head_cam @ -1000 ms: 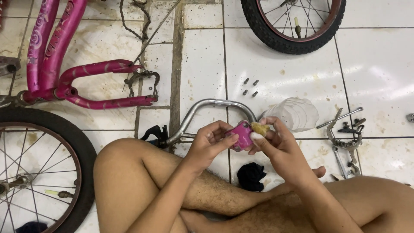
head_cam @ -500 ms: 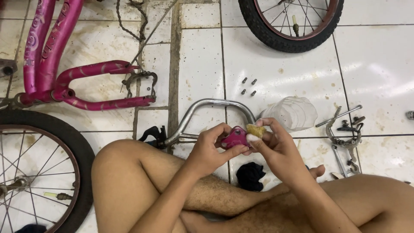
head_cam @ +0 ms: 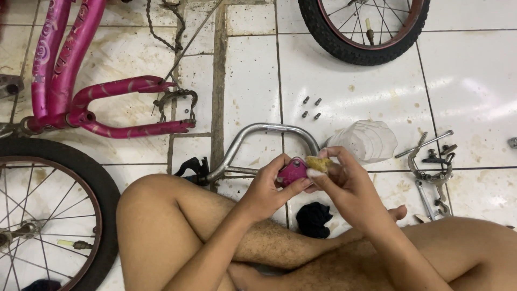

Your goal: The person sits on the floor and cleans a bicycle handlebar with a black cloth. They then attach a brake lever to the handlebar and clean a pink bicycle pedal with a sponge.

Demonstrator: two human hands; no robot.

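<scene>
We see a person sitting cross-legged on a tiled floor (head_cam: 253,97), both hands raised over the knees. Left hand (head_cam: 269,186) has its grip closed around a small pink part (head_cam: 292,171), thumb and fingers wrapped on its sides. Right hand (head_cam: 344,180) pinches a yellow sponge (head_cam: 319,163) between thumb and fingertips, grip narrow, sponge touching the top of the pink part. So the part sits in the air between the two hands, above the floor, just in front of the handlebar (head_cam: 258,141).

Around: pink frame (head_cam: 70,75) at left, one wheel (head_cam: 48,215) bottom left, second wheel (head_cam: 366,27) at top, four small bolts (head_cam: 311,108) near the middle, a clear plastic bottle (head_cam: 366,141) behind the right hand, brake parts (head_cam: 433,167) at right, a black cloth (head_cam: 314,218) by the leg.

Progress, as we judge it: bike is already taken apart, scrubbing of the pink part is under way. The frame looks stained, the other pieces lie untouched, nothing is reassembled. We can't tell how clean the part is.
</scene>
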